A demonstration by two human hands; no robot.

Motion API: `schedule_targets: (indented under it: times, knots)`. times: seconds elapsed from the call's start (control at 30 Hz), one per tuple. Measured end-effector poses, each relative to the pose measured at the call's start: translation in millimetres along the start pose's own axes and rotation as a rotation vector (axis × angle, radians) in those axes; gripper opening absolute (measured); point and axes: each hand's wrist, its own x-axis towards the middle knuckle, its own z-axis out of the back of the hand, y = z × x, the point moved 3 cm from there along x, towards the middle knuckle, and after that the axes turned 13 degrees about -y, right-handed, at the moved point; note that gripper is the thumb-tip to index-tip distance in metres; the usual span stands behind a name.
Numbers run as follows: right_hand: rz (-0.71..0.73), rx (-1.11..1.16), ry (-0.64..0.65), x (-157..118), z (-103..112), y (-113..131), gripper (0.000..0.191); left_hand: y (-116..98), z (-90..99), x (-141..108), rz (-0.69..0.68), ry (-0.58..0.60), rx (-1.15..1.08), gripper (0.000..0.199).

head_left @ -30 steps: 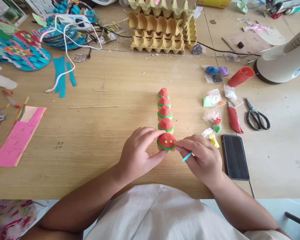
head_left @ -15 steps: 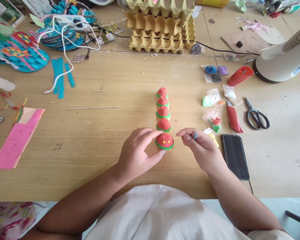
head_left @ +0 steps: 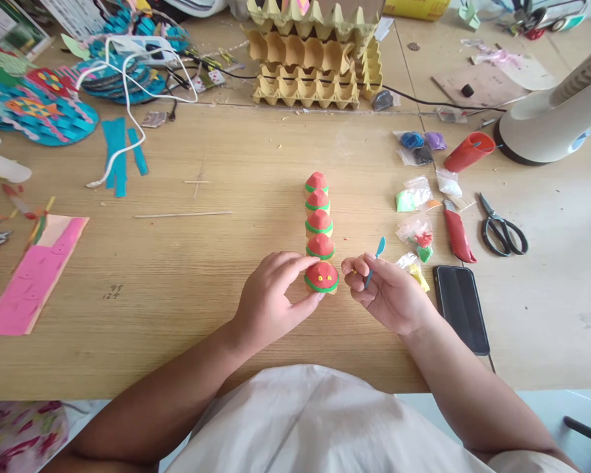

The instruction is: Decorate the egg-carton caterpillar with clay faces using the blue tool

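Observation:
A caterpillar made of egg-carton cups point(head_left: 319, 221) stands in a line on the table, its humps covered in red clay with green rims. The nearest hump, its head point(head_left: 322, 276), bears two small yellow eyes. My left hand point(head_left: 276, 292) grips this head between thumb and fingers from the left side. Just right of the head, my right hand point(head_left: 389, 292) is closed round a small blue clay tool point(head_left: 380, 247) with a flat paddle tip pointing up. A tiny yellow bit shows at its fingertips.
Clay bags point(head_left: 415, 194), a red utility knife point(head_left: 458, 233), scissors point(head_left: 503, 226) and a phone point(head_left: 461, 310) lie to the right. Egg cartons point(head_left: 305, 85) are stacked at the back. Thin sticks point(head_left: 183, 215) and a pink paper piece point(head_left: 37, 279) lie left.
My right hand has turned palm-up and drawn slightly lower, so the blue tool now shows upright between its fingers. My left hand stays on the head.

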Motion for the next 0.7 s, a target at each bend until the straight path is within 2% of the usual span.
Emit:
schedule_targets:
  times: [0.13, 0.23, 0.5, 0.6, 0.7]
  knots:
    - [0.025, 0.007, 0.005, 2, 0, -3, 0.032, 0, -0.3, 0, -0.003, 0.002, -0.001, 0.038]
    - [0.109, -0.034, 0.005, 3, -1, -2, 0.033, 0, -0.3, 0, -0.006, -0.004, -0.002, 0.038]
    - [0.305, -0.216, 0.029, 1, 3, 6, 0.051, 1, -0.5, 1, 0.005, -0.004, -0.02, 0.04]
    - [0.361, -0.311, 0.032, -3, 3, 8, 0.047, 0, 0.3, 1, 0.005, -0.017, -0.029, 0.04]
    - [0.501, -0.455, -0.005, -10, 1, 10, 0.038, 0, 0.9, 1, 0.004, -0.028, -0.04, 0.041]
